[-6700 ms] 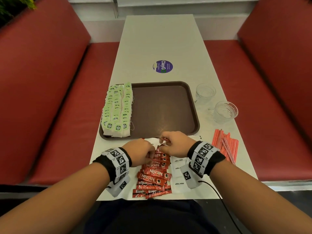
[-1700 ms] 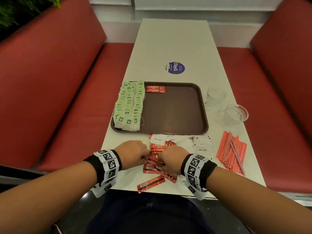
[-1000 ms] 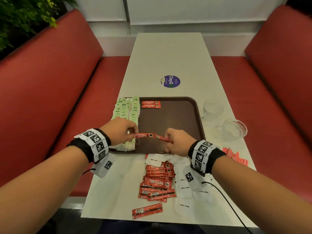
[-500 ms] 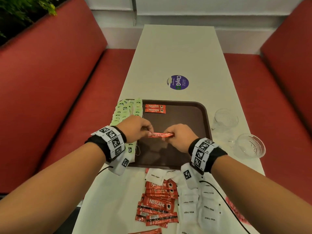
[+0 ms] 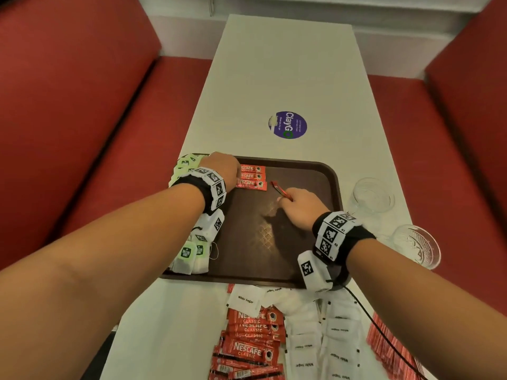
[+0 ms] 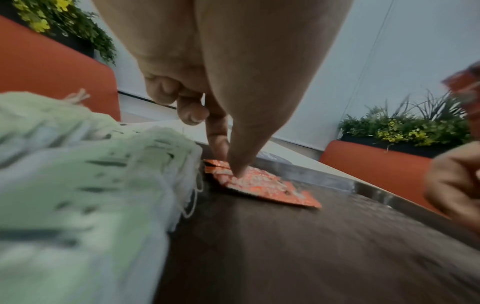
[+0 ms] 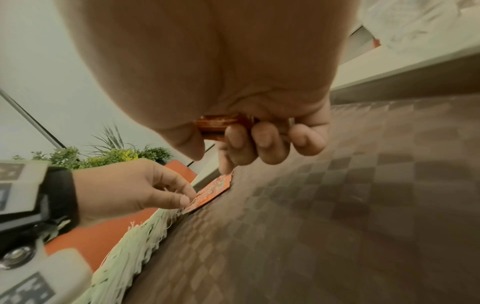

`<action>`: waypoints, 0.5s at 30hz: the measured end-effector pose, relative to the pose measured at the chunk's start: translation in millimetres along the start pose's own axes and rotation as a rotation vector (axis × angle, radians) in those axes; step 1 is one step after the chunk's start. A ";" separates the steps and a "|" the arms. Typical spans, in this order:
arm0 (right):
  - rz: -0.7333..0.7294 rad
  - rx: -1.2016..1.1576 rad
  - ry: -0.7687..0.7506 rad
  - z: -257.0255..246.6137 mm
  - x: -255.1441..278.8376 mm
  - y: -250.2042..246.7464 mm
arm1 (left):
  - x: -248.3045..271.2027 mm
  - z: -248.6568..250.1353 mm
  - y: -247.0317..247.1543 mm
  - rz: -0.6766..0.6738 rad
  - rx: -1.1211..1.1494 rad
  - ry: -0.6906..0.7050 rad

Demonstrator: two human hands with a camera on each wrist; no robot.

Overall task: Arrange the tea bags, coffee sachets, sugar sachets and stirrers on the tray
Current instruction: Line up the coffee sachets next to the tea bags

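Only the right wrist view showed the right hand (image 7: 259, 142) clutching a coffee sachet (image 7: 223, 123); left hand (image 5: 223, 167) fingertips pressed tray (image 5: 315, 171) sachets (image 5: 251, 176), tea bags (image 5: 189, 256) beneath its wrist.

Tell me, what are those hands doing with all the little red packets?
A person is lining up coffee sachets on a brown tray. The left hand presses its fingertips on the three already laid in a row, next to the green tea bags. The right hand holds another red sachet just above the tray, not yet put down. More coffee sachets, white sugar sachets and red stirrers wait on the table.
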State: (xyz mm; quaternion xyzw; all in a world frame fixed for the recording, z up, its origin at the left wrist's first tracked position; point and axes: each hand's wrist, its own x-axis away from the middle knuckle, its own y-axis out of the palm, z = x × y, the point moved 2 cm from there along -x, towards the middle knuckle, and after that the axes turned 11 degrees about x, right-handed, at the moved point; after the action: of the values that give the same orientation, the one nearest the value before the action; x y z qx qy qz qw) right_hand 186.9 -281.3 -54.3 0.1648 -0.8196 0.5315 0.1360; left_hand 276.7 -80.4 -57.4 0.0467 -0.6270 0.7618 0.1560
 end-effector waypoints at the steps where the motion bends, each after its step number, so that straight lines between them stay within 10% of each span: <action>1: 0.000 -0.035 0.021 -0.1 -2.7 0.4 | -2.6 1.0 0.4 0.025 0.007 0.007; 15: 0.013 -0.027 0.028 -4.6 -18.8 -7.0 | -2.4 13.6 -3.0 -0.002 0.119 0.173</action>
State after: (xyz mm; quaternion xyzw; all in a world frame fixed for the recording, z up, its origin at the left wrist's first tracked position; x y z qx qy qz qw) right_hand 207.1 -277.4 -54.2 0.1503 -0.8257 0.5237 0.1464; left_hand 278.1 -93.6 -52.4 -0.0096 -0.5646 0.7989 0.2071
